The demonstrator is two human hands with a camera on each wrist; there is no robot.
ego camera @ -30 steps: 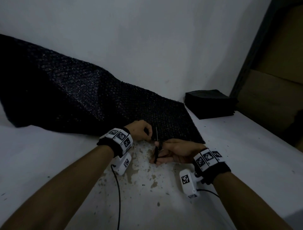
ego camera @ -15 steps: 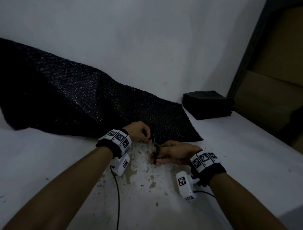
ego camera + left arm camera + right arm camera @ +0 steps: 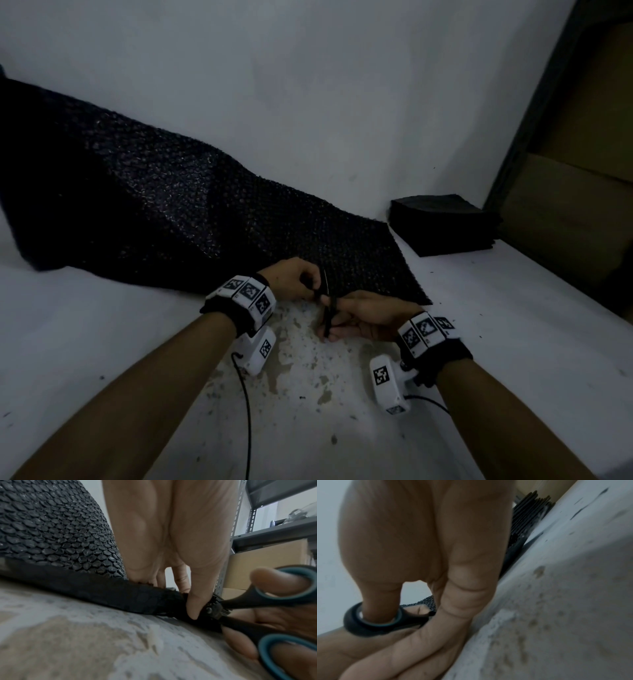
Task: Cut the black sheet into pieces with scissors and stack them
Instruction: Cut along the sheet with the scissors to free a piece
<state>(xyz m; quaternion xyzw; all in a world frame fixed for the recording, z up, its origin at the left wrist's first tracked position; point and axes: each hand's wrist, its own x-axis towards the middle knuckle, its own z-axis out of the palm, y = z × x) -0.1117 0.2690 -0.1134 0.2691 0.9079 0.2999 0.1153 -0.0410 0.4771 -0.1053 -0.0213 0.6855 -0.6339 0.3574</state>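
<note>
Now right hand [image 3: 363, 317] grips scissors [image 3: 254, 609]; left hand [image 3: 294, 277] pinches black sheet [image 3: 178, 219] edge.

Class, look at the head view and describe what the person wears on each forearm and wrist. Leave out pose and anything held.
Both forearms are bare, with no sleeves. The left wrist and right wrist each carry a black strap topped by white blocks printed with black-and-white square markers. Under each hangs a white camera unit bearing one more marker, with a thin black cable trailing from it. The hands wear no gloves.
</note>
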